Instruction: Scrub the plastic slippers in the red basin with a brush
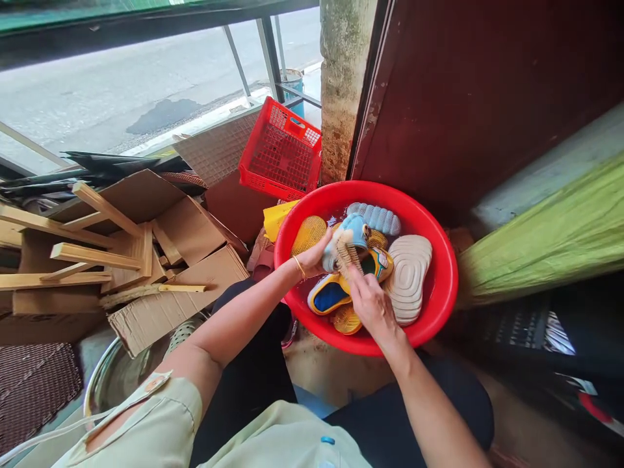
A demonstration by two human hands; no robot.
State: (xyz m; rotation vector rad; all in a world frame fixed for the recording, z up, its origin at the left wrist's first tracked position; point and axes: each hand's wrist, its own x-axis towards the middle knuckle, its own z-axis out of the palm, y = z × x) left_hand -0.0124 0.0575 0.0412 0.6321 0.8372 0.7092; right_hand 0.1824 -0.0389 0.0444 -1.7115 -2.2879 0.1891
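Note:
My left hand (316,257) is closed around a light blue shoe (355,225) and tilts it above a red basin (446,273). In my right hand (374,302) is a scrubbing brush (345,255), its bristled head against the shoe. Around them in the basin lie more shoes: a yellow one with a blue lining (327,297), a cream shoe with its ridged sole up (408,273), a pale blue ridged sole (379,218) and a yellow sole (308,235). Some water shows between them. My hands hide parts of the pile.
Behind the basin a red plastic crate (280,153) leans by a worn pillar (336,91). Left are cardboard boxes (180,227), an upturned wooden stool (121,250) and a metal bowl (104,377). A dark red door (463,84) and green cloth (546,227) border the right.

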